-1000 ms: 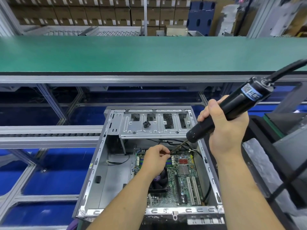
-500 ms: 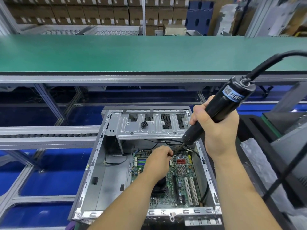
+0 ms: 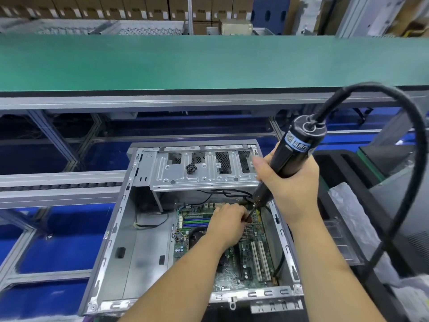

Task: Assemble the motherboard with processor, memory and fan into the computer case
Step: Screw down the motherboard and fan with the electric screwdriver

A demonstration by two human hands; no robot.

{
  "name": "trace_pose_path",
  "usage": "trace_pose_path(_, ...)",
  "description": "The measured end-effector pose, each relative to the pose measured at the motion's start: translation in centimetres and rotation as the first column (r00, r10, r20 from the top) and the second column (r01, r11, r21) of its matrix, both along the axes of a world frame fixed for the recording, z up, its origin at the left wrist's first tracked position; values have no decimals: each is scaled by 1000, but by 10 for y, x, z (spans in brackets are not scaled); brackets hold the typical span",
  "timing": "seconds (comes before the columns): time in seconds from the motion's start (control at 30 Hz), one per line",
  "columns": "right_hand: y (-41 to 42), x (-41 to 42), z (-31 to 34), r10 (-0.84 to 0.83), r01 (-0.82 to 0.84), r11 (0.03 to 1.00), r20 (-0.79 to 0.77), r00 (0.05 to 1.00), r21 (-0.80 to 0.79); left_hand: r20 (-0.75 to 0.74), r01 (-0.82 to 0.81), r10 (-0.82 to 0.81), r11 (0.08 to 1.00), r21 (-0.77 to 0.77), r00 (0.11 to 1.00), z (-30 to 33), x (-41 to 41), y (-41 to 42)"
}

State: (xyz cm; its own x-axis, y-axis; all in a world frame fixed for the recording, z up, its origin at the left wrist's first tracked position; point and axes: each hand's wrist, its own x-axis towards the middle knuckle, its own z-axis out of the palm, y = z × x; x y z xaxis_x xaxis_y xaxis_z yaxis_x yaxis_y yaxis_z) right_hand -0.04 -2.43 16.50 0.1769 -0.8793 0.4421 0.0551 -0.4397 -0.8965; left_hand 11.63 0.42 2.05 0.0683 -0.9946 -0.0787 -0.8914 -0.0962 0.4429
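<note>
Right hand (image 3: 291, 184) fingers clenched round black cylindrical electric screwdriver (image 3: 290, 159), bit angled onto green motherboard (image 3: 246, 259) in open grey metal case (image 3: 130, 249); left hand (image 3: 228, 223) fingers pinching bit tip.

left hand (image 3: 228, 223) hides fan (image 3: 197, 235), screwdriver tip

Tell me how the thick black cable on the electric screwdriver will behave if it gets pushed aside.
The thick black cable arcs in a broad self-supporting loop, so it is probably springy rather than limp and would swing back. It runs from the top of the black electric screwdriver gripped by the right hand, so pushing it would likely tug the tool and disturb its tip over the green motherboard.
</note>
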Motion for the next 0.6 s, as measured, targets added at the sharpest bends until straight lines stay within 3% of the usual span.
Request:
trace_pose_path(0.2,0,3,-9,-21,21,1000,-52,998,9,84,-36,35,999,19,996,-6,13,5)
trace_pose_path(0.37,-1,7,-21,-5,8,1000,-107,994,29,209,-41,1,981,189,978,-12,26,13)
trace_pose_path(0.6,-1,7,-31,-33,38,999,-150,988,30,207,-29,-29,962,273,978,-16,25,13)
